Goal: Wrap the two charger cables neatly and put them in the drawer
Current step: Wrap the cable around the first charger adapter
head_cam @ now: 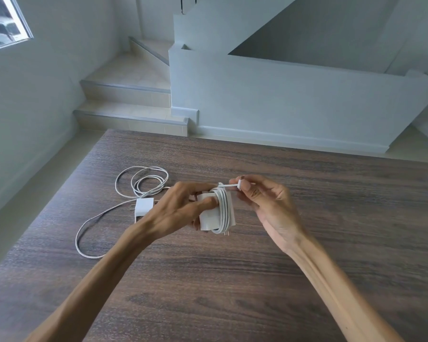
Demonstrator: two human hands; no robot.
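Left hand grips a white charger brick above the table, thumb pressed across its near-left face, the other fingers curled round behind it. The brick's own white cable is wound in several tight turns round its body, the loops running top to bottom; two metal prongs show at the brick's near lower edge. Right hand sits just right of the brick, thumb and forefinger pinching the cable's connector end, remaining fingers loosely curled below. A short free length of cable runs from the pinch to the top of the winding, where it crosses over the turns. Both forearms are bare and come in from the near edge. Held bundle hangs a little above the dark wood-grain table, roughly centre, not touching it as far as can be judged. Second charger, a smaller white plug block, lies flat on the table just left of the left hand, partly behind the wrist. Its cable lies unwound: a few loose loops on the far-left side of the block, plus one long curve sweeping to the near left. No drawer is in view. Beyond the table's far edge: tiled stair steps at far left, a white stair wall at far centre and right, a window corner at upper left.
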